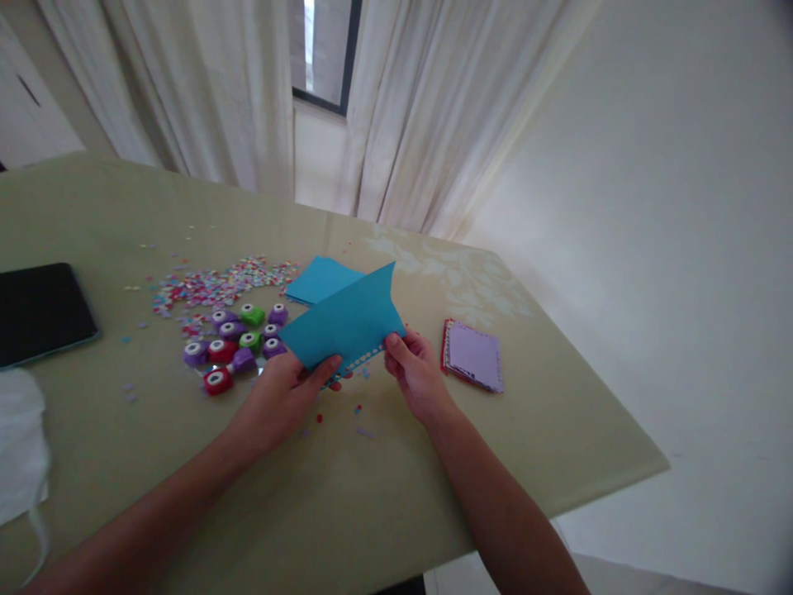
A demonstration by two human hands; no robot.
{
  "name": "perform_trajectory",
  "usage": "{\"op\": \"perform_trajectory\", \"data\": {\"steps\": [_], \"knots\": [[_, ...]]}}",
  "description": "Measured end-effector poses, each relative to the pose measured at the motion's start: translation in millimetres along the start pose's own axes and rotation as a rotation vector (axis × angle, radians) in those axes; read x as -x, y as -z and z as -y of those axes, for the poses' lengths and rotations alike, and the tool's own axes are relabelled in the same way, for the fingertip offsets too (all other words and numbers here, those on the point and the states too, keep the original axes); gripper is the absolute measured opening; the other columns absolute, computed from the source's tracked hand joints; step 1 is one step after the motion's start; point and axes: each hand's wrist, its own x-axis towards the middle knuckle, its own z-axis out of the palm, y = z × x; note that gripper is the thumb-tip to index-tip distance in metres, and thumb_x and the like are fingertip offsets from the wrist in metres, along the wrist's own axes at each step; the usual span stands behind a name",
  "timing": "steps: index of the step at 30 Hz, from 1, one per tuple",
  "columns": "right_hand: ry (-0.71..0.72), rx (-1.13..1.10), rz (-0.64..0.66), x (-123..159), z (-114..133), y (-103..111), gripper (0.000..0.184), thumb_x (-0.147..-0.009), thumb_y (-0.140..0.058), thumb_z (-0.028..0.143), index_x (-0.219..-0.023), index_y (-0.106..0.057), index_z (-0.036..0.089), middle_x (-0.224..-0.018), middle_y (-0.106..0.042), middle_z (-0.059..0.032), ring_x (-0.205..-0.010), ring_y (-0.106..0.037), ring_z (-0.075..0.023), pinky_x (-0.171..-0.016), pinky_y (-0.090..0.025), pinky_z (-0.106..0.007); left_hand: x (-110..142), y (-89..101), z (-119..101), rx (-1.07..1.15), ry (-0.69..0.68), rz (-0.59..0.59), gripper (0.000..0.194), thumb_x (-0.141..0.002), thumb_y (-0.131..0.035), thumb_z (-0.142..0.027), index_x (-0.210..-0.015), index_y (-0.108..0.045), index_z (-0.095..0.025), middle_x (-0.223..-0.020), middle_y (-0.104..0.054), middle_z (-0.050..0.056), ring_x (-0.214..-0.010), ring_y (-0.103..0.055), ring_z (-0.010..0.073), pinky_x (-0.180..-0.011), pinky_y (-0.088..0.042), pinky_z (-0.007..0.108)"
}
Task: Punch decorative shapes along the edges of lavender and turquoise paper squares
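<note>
Blue paper spans the gap between the two hands, held up above the worktop (557,421) as one blue sheet (347,318) with a row of small cut-outs along its lower edge. The left hand (296,387) is closed on the lower left part, thumb flat on the upper face and fingers underneath. The right hand (414,368) pinches the lower right corner between thumb and curled fingers.

Just behind the sheet, partly covered by it, lies a stack of blue paper (320,278). Purple, green and red punches (218,380) with white round tops cluster to the left of the sheet, and beyond them spreads a heap of multicoloured paper bits (216,285). A few loose scraps (365,432) lie below the hands. To the right, apart from the right hand, sits a pile of lilac and red cards (476,354) with patterned edges. At far left are a dark tablet (43,312) and a white face mask (21,438). Pale curtains (204,91) hang behind.
</note>
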Motion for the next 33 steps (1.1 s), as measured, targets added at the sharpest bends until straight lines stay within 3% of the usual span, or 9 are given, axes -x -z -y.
{"op": "perform_trajectory", "data": {"steps": [7, 10, 13, 18, 22, 26, 29, 31, 33], "knots": [[-0.009, -0.013, -0.003, -1.7, -1.6, 0.6, 0.057, -0.07, -0.095, 0.068, -0.07, -0.06, 0.022, -0.057, -0.043, 0.007, -0.052, -0.034, -0.0096, -0.052, -0.021, -0.029, -0.1, 2.5, 5.8, -0.058, 0.02, 0.006, 0.04, -0.091, -0.062, -0.058, -0.075, -0.078, -0.025, -0.085, -0.086, 0.007, -0.079, -0.08, 0.0304, -0.074, -0.061, 0.038], [-0.015, -0.084, 0.017, -1.8, 2.1, 0.9, 0.056, -0.066, -0.097, 0.066, -0.081, -0.066, 0.022, -0.064, -0.051, 0.0058, -0.054, -0.038, -0.0095, -0.052, -0.026, -0.027, -0.2, 5.0, 3.7, -0.066, 0.045, -0.031, 0.041, -0.09, -0.063, -0.059, -0.073, -0.08, -0.025, -0.086, -0.087, 0.007, -0.08, -0.081, 0.0308, -0.075, -0.062, 0.038], [0.033, -0.152, -0.078, -2.4, 5.2, 2.2, 0.057, -0.069, -0.095, 0.067, -0.094, -0.066, 0.024, -0.072, -0.058, 0.0046, -0.054, -0.039, -0.0096, -0.051, -0.027, -0.026, -0.3, 7.3, -1.0, -0.04, 0.055, -0.078, 0.04, -0.088, -0.065, -0.058, -0.07, -0.079, -0.025, -0.083, -0.086, 0.006, -0.078, -0.081, 0.0303, -0.074, -0.063, 0.038], [0.119, -0.065, -0.262, -8.5, -0.2, 7.8, 0.056, -0.081, -0.08, 0.077, -0.087, -0.068, 0.023, -0.07, -0.059, 0.0025, -0.052, -0.036, -0.0099, -0.049, -0.021, -0.027, 0.3, 7.8, 0.4, 0.003, 0.069, -0.146, 0.038, -0.089, -0.068, -0.057, -0.076, -0.081, -0.024, -0.082, -0.086, 0.005, -0.074, -0.079, 0.0281, -0.07, -0.064, 0.036], [0.146, 0.279, -0.1, -6.4, -5.1, 6.0, 0.051, -0.09, -0.075, 0.072, -0.084, -0.077, 0.022, -0.071, -0.062, 0.0001, -0.057, -0.041, -0.0129, -0.053, -0.027, -0.029, 0.6, 8.3, 0.4, -0.004, 0.07, -0.19, 0.04, -0.089, -0.068, -0.059, -0.075, -0.082, -0.024, -0.077, -0.084, 0.004, -0.068, -0.076, 0.0277, -0.066, -0.063, 0.035], [0.214, 0.57, 0.104, 6.8, -10.2, -3.6, 0.027, -0.091, -0.084, 0.053, -0.093, -0.084, 0.025, -0.089, -0.072, -0.0032, -0.072, -0.056, -0.0166, -0.067, -0.041, -0.03, 1.2, 10.2, -5.1, -0.037, 0.038, -0.195, 0.04, -0.088, -0.067, -0.057, -0.066, -0.078, -0.026, -0.064, -0.078, 0.002, -0.067, -0.076, 0.0283, -0.072, -0.063, 0.037], [0.188, 0.626, 0.256, 15.6, -18.7, -9.5, 0.019, -0.093, -0.082, 0.038, -0.109, -0.084, 0.027, -0.097, -0.074, -0.0036, -0.076, -0.061, -0.0178, -0.072, -0.046, -0.031, 2.4, 9.7, -2.8, -0.07, 0.022, -0.221, 0.047, -0.088, -0.067, -0.056, -0.051, -0.066, -0.027, -0.058, -0.072, 0.001, -0.061, -0.071, 0.0269, -0.065, -0.059, 0.036], [0.145, 0.601, 0.359, 17.9, -23.6, -11.0, 0.027, -0.096, -0.074, 0.028, -0.122, -0.08, 0.029, -0.096, -0.075, -0.0028, -0.075, -0.063, -0.0186, -0.072, -0.048, -0.031, 3.7, 8.3, 1.0, -0.079, 0.032, -0.228, 0.052, -0.089, -0.067, -0.056, -0.047, -0.058, -0.028, -0.054, -0.069, 0.001, -0.056, -0.068, 0.0256, -0.058, -0.056, 0.035], [0.111, 0.552, 0.409, 15.9, -24.9, -9.4, 0.03, -0.097, -0.069, 0.024, -0.126, -0.077, 0.03, -0.089, -0.075, -0.0009, -0.072, -0.064, -0.0188, -0.071, -0.049, -0.031, 5.2, 6.7, 3.5, -0.061, 0.036, -0.218, 0.05, -0.091, -0.067, -0.057, -0.051, -0.062, -0.027, -0.055, -0.069, 0.001, -0.057, -0.069, 0.0258, -0.058, -0.056, 0.035]]}}
